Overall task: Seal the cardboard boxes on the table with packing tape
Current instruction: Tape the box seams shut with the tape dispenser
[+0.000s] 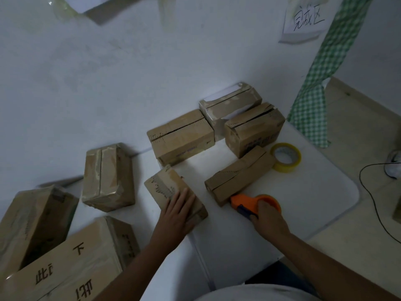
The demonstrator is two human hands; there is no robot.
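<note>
- A white table (303, 192) is seen from above, set against a white wall, with several cardboard boxes spread across it.
- The left hand (176, 211) is laid flat, fingers straight and together, on top of a small box (167, 187) near the middle of the table; the box is pressed down, not gripped.
- The right hand (268, 218) is curled around an orange tape dispenser (245, 203), whose front end is held against the near end of a long narrow box (238, 174).
- The two hands are kept apart, each on its own box.
- A roll of yellowish packing tape (286, 157) lies flat on the table just beside the far end of the long narrow box.
- Three further boxes are grouped at the back by the wall: a brown box (182, 137), a pale box (230, 105) behind it, and another brown box (253, 129) to the right.
- An upright taped box (108, 177) stands to the left of the pressed box.
- Two larger boxes are found at the lower left: an open one (32, 220) and one printed with black characters (71, 266).
- A paper sign (306, 20) with handwritten characters is fixed to the wall at upper right, beside a hanging green checked cloth (321, 72).
- A black cable (373, 196) runs over the floor at the right.
</note>
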